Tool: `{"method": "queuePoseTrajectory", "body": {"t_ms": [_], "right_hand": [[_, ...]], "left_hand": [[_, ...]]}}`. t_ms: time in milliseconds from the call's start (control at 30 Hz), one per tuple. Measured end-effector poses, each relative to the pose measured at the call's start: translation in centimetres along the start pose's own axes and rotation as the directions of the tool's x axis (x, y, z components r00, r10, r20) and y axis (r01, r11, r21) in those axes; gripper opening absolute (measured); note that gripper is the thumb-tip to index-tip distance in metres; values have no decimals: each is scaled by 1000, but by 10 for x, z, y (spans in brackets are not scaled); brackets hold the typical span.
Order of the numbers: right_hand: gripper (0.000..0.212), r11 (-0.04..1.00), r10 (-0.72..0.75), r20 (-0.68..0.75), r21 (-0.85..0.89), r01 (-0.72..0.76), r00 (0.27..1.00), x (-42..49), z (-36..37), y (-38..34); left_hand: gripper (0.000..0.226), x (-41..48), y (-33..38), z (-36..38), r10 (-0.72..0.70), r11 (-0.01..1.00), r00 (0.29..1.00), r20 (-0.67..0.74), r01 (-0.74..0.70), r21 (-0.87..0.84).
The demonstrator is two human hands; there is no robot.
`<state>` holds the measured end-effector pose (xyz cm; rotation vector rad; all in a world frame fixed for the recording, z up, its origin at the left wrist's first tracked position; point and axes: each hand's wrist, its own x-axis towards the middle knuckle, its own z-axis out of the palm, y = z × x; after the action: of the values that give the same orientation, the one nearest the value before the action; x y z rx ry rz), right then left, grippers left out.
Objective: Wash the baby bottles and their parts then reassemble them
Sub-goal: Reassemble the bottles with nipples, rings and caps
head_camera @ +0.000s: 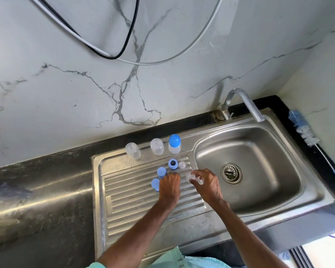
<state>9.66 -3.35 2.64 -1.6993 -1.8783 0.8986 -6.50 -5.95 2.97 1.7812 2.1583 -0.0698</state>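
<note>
Three clear baby bottles stand at the back of the steel draining board (pixel 124 190): two bare ones (pixel 132 150) (pixel 157 146) and one with a blue cap (pixel 174 144). On the ribs lie a blue collar ring (pixel 173 163), a clear teat (pixel 182 165) and two blue caps (pixel 161 172) (pixel 155 184). My left hand (pixel 169 185) lies knuckles-up beside the caps, fingers curled over something hidden. My right hand (pixel 207 182) pinches a clear teat (pixel 190 176) just above the board.
The sink basin (pixel 259 161) with its drain (pixel 231 172) lies to the right under a steel tap (pixel 248 103). A blue bottle brush (pixel 303 128) rests on the black counter edge at far right. A dark counter (pixel 37 190) stretches left; cables hang on the marble wall.
</note>
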Motion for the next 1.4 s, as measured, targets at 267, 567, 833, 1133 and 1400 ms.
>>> {"method": "queuePoseTrajectory", "body": {"t_ms": [267, 567, 833, 1133, 1400], "right_hand": [[24, 995, 38, -26, 97, -35, 999, -4, -7, -20], [23, 708, 280, 203, 616, -344, 939, -18, -47, -49], [32, 532, 83, 342, 779, -332, 936, -59, -92, -108], [29, 508, 13, 365, 799, -320, 931, -74, -110, -132], [13, 734, -61, 203, 673, -93, 977, -75, -113, -141]], "left_hand": [[34, -24, -1, -2, 84, 992, 981, -174, -99, -81], [29, -68, -14, -69, -19, 512, 998, -60, -42, -858], [32, -98, -34, -109, 127, -408, 945, 303, 328, -852], [43, -114, -31, -114, 190, -662, 931, 312, 356, -659], [42, -120, -28, -126, 213, -553, 956, 201, 287, -782]]}}
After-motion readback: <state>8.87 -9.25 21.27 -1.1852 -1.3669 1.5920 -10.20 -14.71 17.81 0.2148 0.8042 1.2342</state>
